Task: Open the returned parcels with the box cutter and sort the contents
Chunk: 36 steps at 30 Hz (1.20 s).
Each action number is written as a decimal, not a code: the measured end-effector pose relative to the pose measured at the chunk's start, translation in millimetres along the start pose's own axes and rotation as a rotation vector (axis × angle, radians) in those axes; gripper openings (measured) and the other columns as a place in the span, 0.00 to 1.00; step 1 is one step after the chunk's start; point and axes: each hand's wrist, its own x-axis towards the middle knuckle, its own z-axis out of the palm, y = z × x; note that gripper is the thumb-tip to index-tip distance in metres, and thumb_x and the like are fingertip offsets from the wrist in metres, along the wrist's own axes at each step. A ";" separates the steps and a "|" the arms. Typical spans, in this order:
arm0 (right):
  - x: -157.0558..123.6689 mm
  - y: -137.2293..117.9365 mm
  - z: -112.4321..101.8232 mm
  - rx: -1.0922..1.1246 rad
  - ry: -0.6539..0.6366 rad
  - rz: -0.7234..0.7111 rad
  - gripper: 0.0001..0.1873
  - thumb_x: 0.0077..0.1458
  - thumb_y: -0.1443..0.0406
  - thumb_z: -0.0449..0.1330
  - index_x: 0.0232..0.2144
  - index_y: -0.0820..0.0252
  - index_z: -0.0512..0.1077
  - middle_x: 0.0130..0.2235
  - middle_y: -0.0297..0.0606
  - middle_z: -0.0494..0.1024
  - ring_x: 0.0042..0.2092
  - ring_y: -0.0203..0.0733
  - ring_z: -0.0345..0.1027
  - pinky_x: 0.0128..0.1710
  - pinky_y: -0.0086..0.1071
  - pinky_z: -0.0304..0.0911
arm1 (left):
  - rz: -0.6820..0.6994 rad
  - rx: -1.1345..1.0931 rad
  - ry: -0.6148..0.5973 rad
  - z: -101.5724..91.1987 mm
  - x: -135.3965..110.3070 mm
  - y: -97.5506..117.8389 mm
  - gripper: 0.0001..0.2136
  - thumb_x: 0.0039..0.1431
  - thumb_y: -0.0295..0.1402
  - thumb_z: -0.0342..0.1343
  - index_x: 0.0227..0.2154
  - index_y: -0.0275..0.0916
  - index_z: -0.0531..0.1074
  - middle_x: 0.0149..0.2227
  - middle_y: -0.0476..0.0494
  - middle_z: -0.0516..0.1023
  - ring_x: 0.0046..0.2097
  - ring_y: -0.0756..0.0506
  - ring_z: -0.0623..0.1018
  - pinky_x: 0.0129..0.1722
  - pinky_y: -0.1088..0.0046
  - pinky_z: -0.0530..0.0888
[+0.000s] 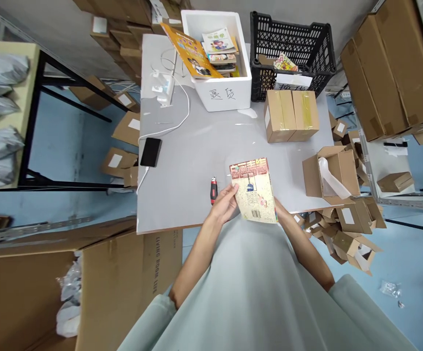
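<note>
A thin book point(254, 195) with a cream cover, a reddish band across its top and a barcode near its bottom is held up at the table's front edge. My left hand point(226, 204) is closed on its left edge, thumb on the cover. My right hand point(280, 208) is at the lower right edge of the book, its fingers hidden behind it. Left of the book a red and black box cutter point(213, 190) lies on the grey table point(197, 146). Beyond it rests a black phone point(150, 152) on a white cable.
A white foam box point(222, 95) of books and a black plastic crate point(292, 39) stand at the back. Two taped cartons point(292, 117) and an open carton point(330, 173) sit to the right. A power strip point(165, 89) lies back left; a large cardboard box point(124, 287) stands front left.
</note>
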 end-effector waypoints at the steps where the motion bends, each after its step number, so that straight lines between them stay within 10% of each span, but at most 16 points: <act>1: 4.1 -0.4 -7.1 0.043 -0.028 0.057 0.40 0.62 0.27 0.56 0.48 0.52 0.82 0.39 0.40 0.88 0.46 0.55 0.84 0.45 0.44 0.81 | 0.031 0.003 0.046 -2.6 1.3 5.1 0.27 0.48 0.51 0.81 0.44 0.39 0.81 0.42 0.39 0.89 0.47 0.38 0.88 0.49 0.62 0.83; 5: 13.8 0.5 -28.6 0.212 -0.077 0.312 0.39 0.57 0.30 0.67 0.49 0.55 0.81 0.45 0.46 0.89 0.48 0.53 0.85 0.47 0.42 0.80 | 0.071 0.062 0.137 -10.2 3.6 20.8 0.30 0.43 0.51 0.83 0.43 0.38 0.81 0.46 0.38 0.89 0.48 0.39 0.87 0.47 0.65 0.82; 9: 12.1 4.4 -24.6 0.163 0.021 0.278 0.33 0.50 0.43 0.79 0.49 0.55 0.81 0.47 0.43 0.90 0.46 0.50 0.84 0.44 0.37 0.78 | 0.089 0.071 0.134 -11.1 -1.6 27.8 0.29 0.45 0.51 0.82 0.43 0.39 0.80 0.45 0.40 0.89 0.45 0.41 0.86 0.45 0.68 0.80; 23: 12.9 -3.4 -0.1 0.053 0.097 0.120 0.32 0.53 0.40 0.76 0.49 0.55 0.79 0.48 0.44 0.90 0.51 0.54 0.84 0.53 0.45 0.79 | 0.084 0.248 0.148 -18.4 -21.9 38.7 0.42 0.44 0.56 0.81 0.57 0.38 0.76 0.40 0.38 0.90 0.41 0.35 0.89 0.39 0.63 0.84; 36: -31.3 -71.6 22.0 -0.008 0.101 0.029 0.29 0.62 0.42 0.72 0.54 0.53 0.79 0.51 0.43 0.89 0.49 0.50 0.84 0.51 0.42 0.79 | 0.242 0.279 0.124 1.4 -77.0 81.5 0.34 0.54 0.54 0.78 0.58 0.40 0.81 0.39 0.41 0.89 0.43 0.37 0.88 0.42 0.63 0.86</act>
